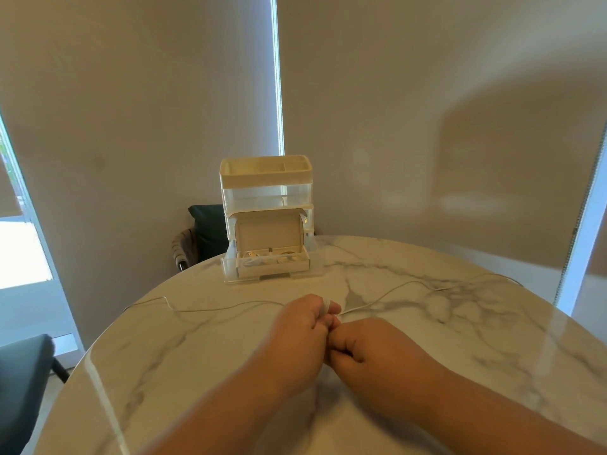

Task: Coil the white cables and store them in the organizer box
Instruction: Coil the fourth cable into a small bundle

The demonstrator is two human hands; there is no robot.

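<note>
A thin white cable (399, 286) trails across the marble table to the right, and a second white strand (213, 308) runs off to the left edge. Both meet at my hands in the middle. My left hand (300, 326) grips a small white bundle of cable in its curled fingers. My right hand (368, 346) sits right beside it, its fingertips pinching the cable. The organizer box (266, 198) stands at the table's far edge. Its bottom drawer (272, 262) is pulled out, holding a small open box with coiled white cables inside.
The round marble table (197, 372) fills the lower view. Dark chairs stand behind the organizer (203, 234) and at the lower left (23, 382). Blinds cover the windows behind.
</note>
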